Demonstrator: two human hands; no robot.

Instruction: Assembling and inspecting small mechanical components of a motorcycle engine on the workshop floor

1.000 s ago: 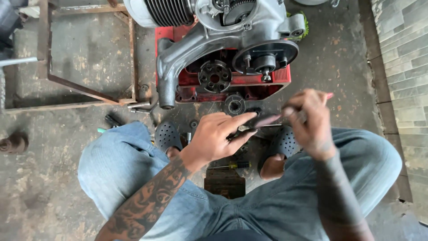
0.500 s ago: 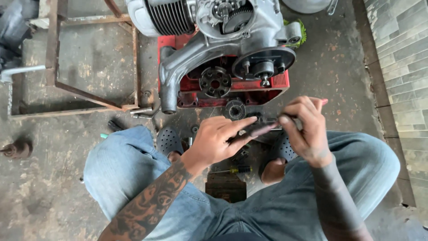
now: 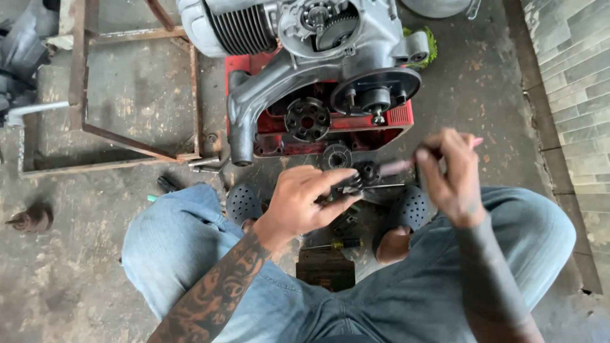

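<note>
At the far left of the frame a rusty metal frame (image 3: 127, 136) lies on the gray floor (image 3: 76, 267). A little rusty part (image 3: 28, 219) sits alone at the left edge.

In the middle, the person sits with legs crossed in blue jeans. The left hand (image 3: 305, 203) has its fingers (image 3: 333, 181) pinched around a small dark gear part (image 3: 356, 181). That part is held up in the air, just above the lap and just below the big gray engine (image 3: 305, 57) on its red stand (image 3: 397, 121).

A thin rod (image 3: 387, 186) sticks out of the gear part and points sideways to the right, toward the other hand.

The right hand (image 3: 451, 174) is blurry. Its fingers are curled shut around a pinkish stick-like tool (image 3: 397, 166), whose tip reaches left and touches the gear part. The left hand is the nearer one.
</note>
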